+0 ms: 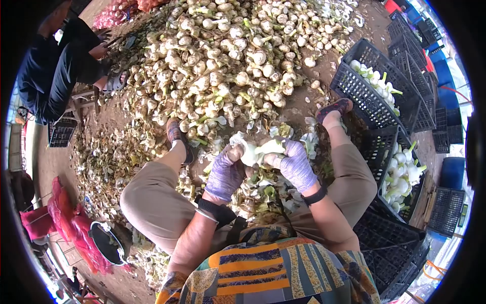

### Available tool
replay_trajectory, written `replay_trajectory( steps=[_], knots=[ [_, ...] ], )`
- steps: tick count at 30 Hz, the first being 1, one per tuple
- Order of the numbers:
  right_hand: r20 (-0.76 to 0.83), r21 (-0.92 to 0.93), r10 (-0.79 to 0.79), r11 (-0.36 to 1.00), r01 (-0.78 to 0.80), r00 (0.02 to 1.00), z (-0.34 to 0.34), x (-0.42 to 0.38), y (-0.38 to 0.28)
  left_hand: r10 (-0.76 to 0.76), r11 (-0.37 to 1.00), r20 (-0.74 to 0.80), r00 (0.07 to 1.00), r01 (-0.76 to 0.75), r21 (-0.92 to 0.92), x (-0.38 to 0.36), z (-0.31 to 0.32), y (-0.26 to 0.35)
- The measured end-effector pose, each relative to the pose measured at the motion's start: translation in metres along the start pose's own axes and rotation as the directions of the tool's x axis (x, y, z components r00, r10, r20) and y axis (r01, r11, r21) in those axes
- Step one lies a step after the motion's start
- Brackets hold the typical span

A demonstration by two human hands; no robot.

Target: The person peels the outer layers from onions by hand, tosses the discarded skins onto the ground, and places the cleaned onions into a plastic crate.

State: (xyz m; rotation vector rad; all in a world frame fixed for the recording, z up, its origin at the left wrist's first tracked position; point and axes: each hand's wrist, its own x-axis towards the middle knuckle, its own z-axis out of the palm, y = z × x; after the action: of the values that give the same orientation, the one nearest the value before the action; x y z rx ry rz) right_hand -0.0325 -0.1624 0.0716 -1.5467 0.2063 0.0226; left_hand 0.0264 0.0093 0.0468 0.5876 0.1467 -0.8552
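Note:
My left hand [225, 172], in a purple-grey knitted glove with bare fingertips, is closed around the left side of a white garlic bulb [249, 155]. On the other side my right hand [297, 165], gloved the same way, pinches the bulb's pale green stem and skin [271, 147]. Both hands are held together above the ground between my knees. Loose peeled skins [263, 190] lie below them. Just past my feet spreads a big heap of unpeeled garlic bulbs [238, 55], soil-stained and with short stems.
To my right, black plastic crates [372, 134] hold clean white garlic bulbs [402, 177] with green stems. At left stands a black bucket [107, 243] beside red mesh sacks [66, 213]. Another person [66, 66] sits at upper left. Dry skins [106, 172] litter the floor.

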Motion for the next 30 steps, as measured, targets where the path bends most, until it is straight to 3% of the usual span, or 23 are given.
replay_trajectory(
  steps=[2,4,6,8,9,10,11,12,14,16,17,18,19,20,23,24,25,26,28,30],
  knots=[
    [-0.006,0.274,0.134,0.953,-0.127,0.991,0.002,-0.002,0.001,0.045,0.999,-0.029,0.999,-0.044,0.02,0.006,0.002,-0.002],
    [-0.023,0.296,0.136,0.947,-0.123,0.99,0.006,-0.002,0.001,0.083,0.994,-0.027,0.996,-0.08,0.074,0.001,0.011,-0.002],
    [-0.099,0.394,0.202,0.907,-0.148,0.974,0.011,-0.005,0.007,0.162,0.878,-0.084,0.983,-0.105,0.468,-0.005,0.018,-0.003],
    [-0.084,0.39,0.175,0.912,-0.129,0.981,0.01,-0.005,0.024,0.176,0.858,-0.112,0.978,-0.096,0.504,-0.007,0.014,-0.004],
    [-0.089,0.054,0.082,0.996,-0.077,0.993,0.007,-0.003,0.029,0.148,0.884,-0.151,0.977,-0.062,0.464,-0.008,0.011,-0.003],
    [-0.058,-0.289,-0.006,0.957,-0.011,0.998,0.003,-0.002,0.033,0.119,0.908,-0.191,0.974,-0.029,0.418,-0.009,0.01,-0.003],
    [-0.07,-0.519,-0.064,0.855,0.018,0.996,0.002,0.001,0.037,0.091,0.914,-0.194,0.977,-0.004,0.405,-0.009,0.013,0.0],
    [-0.067,-0.519,-0.062,0.854,0.018,0.996,0.003,0.003,0.038,0.092,0.915,-0.197,0.976,-0.005,0.403,-0.008,0.011,0.002],
    [-0.161,-0.524,-0.436,0.798,0.298,0.885,0.01,0.013,0.026,-0.095,0.892,-0.141,0.985,0.147,0.427,-0.008,0.006,0.007],
    [-0.087,-0.542,-0.372,0.796,0.269,0.924,0.007,0.017,0.032,-0.078,0.892,-0.148,0.986,0.135,0.431,-0.006,0.006,0.002],
    [-0.137,-0.286,-0.158,0.951,0.113,0.978,0.007,0.017,0.016,-0.066,0.944,-0.153,0.986,0.112,0.309,-0.003,0.002,-0.001],
    [-0.122,-0.007,0.067,0.998,-0.068,0.99,0.006,0.017,0.007,-0.052,0.98,-0.159,0.986,0.081,0.184,-0.001,-0.001,-0.003],
    [-0.201,0.278,0.12,0.959,-0.061,0.972,-0.001,0.017,0.016,-0.157,0.974,-0.115,0.981,0.173,0.147,-0.001,-0.005,0.001],
    [-0.323,0.216,0.117,0.975,-0.048,0.939,-0.009,0.015,0.018,-0.149,0.975,-0.116,0.982,0.165,0.147,0.0,-0.006,0.002],
    [-0.22,0.158,0.099,0.985,-0.064,0.97,-0.014,0.005,0.023,0.073,0.922,-0.18,0.981,0.003,0.388,0.004,-0.007,-0.01],
    [-0.154,0.151,0.087,0.986,-0.064,0.984,-0.001,0.002,0.005,0.028,0.881,-0.171,0.985,0.057,0.469,0.004,-0.008,-0.011],
    [-0.091,0.083,0.188,0.98,-0.181,0.978,0.002,0.001,-0.003,0.056,0.88,-0.136,0.989,0.016,0.474,0.004,-0.006,-0.015],
    [-0.118,0.208,0.158,0.969,-0.131,0.98,0.002,0.001,0.012,0.087,0.879,-0.103,0.991,-0.028,0.476,0.004,-0.005,-0.019],
    [-0.085,0.519,0.306,0.826,-0.22,0.948,0.005,0.002,0.007,0.087,0.99,-0.14,0.986,-0.07,0.12,0.004,0.004,-0.015],
    [-0.018,0.602,0.344,0.754,-0.264,0.939,0.0,-0.001,0.026,0.156,0.987,-0.224,0.962,-0.141,0.083,0.012,-0.011,-0.016]
  ],
)
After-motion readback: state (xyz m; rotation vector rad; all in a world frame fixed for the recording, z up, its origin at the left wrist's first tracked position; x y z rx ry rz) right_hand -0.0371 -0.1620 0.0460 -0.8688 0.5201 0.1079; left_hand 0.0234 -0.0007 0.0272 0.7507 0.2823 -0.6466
